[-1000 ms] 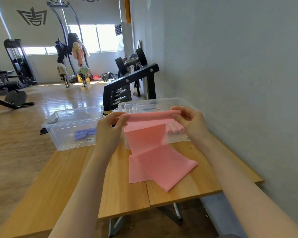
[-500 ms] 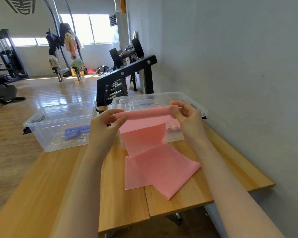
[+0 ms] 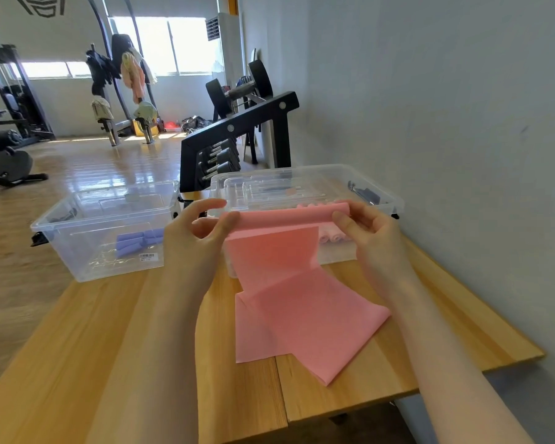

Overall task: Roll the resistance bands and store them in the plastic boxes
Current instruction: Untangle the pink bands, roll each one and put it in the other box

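A pink resistance band [image 3: 302,302] is partly rolled at its top, and its loose length hangs down and folds onto the wooden table [image 3: 141,363]. My left hand [image 3: 196,241] pinches the roll's left end; my right hand [image 3: 372,238] pinches its right end, lifting it in front of the right clear plastic box [image 3: 382,200]. Inside that box lie rolled pink bands [image 3: 334,235]. The left clear plastic box [image 3: 61,225] holds rolled purple bands [image 3: 135,241].
A grey wall runs along the table's right side. Behind the boxes stands a black dumbbell rack [image 3: 231,145]. Gym machines stand on the wooden floor at the far left and back.
Both hands have kept turning the roll, which has taken up a little more of the band. The camera shifted slightly.
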